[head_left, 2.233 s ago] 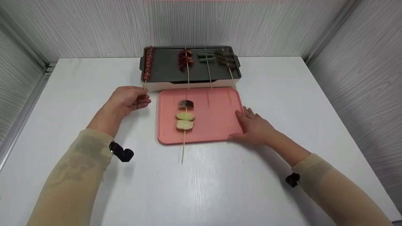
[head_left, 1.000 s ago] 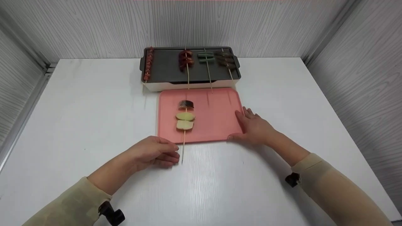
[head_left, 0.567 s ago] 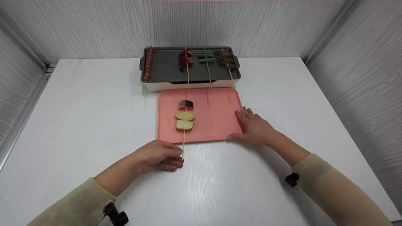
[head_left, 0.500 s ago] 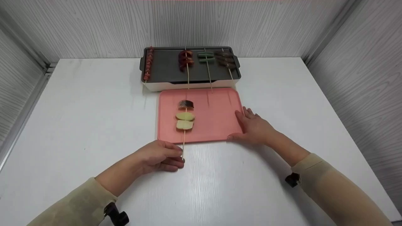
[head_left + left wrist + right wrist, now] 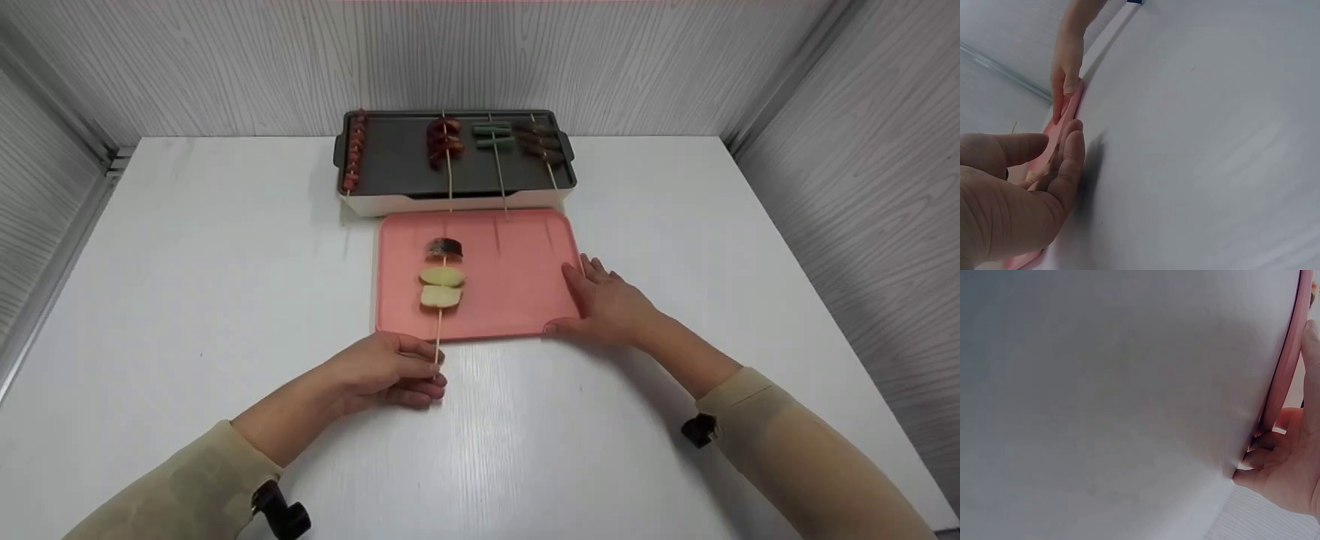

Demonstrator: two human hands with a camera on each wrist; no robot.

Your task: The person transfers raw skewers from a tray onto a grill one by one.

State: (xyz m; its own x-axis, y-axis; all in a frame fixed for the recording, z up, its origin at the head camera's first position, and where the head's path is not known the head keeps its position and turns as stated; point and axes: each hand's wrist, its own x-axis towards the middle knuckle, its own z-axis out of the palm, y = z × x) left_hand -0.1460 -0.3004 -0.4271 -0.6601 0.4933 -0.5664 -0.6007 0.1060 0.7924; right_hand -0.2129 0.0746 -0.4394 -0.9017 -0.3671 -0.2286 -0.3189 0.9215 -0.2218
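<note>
A skewer with pale potato-like slices and a dark-skinned piece [image 5: 441,296] lies on the pink tray [image 5: 517,300], its bare stick reaching over the near edge. My left hand [image 5: 394,375] is at this stick's end, the thumb against it and the other fingers behind and beneath. In the left wrist view, a gap shows between the thumb [image 5: 1027,147] and the extended fingers [image 5: 1072,154]. My right hand [image 5: 611,304] grips the tray's near right corner, thumb at the front rim and index finger over the right rim. Its other fingers [image 5: 1261,464] bend down to the table.
Behind the tray stands a dark grill plate [image 5: 397,165] on a white base. On it lie a red-cube skewer [image 5: 354,154], a glossy red one [image 5: 444,142], a green one [image 5: 493,136] and a brown one [image 5: 541,142]. Panelled walls [image 5: 480,60] enclose the white table [image 5: 675,210].
My left hand has left the red-cube skewer's stick at the grill, come down towards me and reached the potato skewer's stick, fingers passing under it. My right hand has stayed on the tray.
</note>
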